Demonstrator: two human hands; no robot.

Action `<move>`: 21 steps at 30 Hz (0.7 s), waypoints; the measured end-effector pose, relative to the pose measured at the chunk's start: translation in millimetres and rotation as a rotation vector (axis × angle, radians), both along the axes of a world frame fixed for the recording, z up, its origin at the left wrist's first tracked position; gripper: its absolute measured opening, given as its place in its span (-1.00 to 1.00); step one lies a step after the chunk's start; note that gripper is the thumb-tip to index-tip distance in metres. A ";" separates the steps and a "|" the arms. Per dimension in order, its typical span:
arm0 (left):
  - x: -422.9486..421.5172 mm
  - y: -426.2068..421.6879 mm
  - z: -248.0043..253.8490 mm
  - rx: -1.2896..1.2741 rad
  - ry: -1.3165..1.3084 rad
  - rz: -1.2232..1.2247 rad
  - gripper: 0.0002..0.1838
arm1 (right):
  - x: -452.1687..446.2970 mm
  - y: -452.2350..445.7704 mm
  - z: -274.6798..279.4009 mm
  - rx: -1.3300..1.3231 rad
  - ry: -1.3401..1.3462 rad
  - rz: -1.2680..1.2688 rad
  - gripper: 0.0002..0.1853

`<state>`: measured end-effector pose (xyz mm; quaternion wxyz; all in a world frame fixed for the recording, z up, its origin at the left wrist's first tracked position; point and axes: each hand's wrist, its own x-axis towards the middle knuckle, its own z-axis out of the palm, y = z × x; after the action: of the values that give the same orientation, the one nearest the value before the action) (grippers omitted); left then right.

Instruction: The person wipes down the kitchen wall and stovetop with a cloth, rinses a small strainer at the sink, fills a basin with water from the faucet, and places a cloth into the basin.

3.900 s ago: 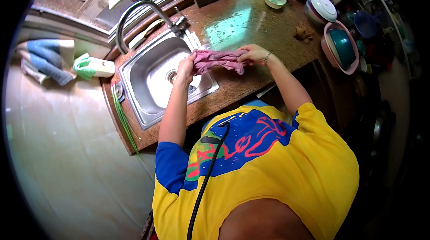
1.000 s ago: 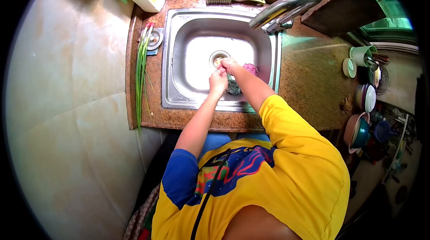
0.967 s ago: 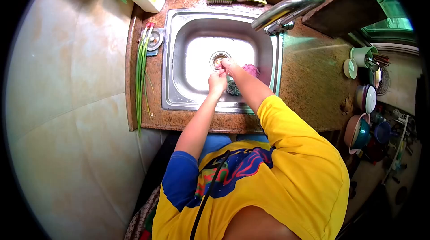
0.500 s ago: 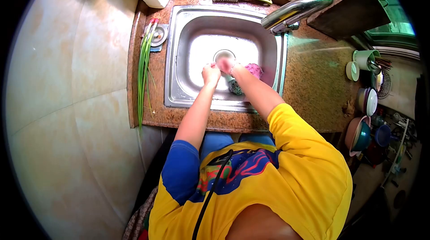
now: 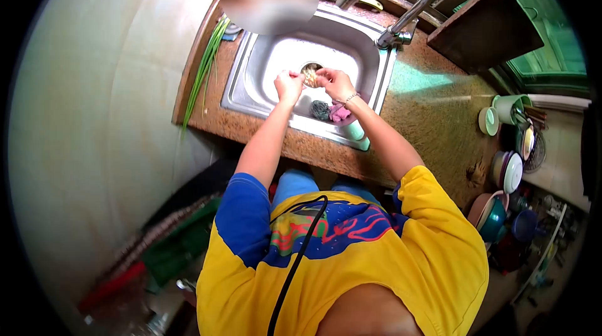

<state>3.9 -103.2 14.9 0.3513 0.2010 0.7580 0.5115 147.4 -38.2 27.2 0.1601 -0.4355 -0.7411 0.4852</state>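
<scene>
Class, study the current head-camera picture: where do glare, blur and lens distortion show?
Head view: glare whitens the sink floor; a greenish sheen lies on the counter near the faucet; an oval blur hides the sink's upper-left corner, with left hand and right hand outside it; the curved black border suggests a wide-angle lens.

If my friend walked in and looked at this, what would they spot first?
Probably the bright yellow shirt, filling the bottom middle. Next might come the shiny sink above it, with the person's left hand and right hand close together over it and a pink cloth inside. Then maybe the long green stalks on the counter, left of the sink.
</scene>
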 end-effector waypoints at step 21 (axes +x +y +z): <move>78.7 -368.0 101.5 0.175 -0.120 0.616 -0.84 | 19.1 -242.3 114.2 0.861 0.485 1.188 -0.72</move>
<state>82.5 -471.2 116.5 0.2057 -0.0388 0.7142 0.6680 166.4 -280.5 141.4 0.1859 0.2542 -0.9181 0.2405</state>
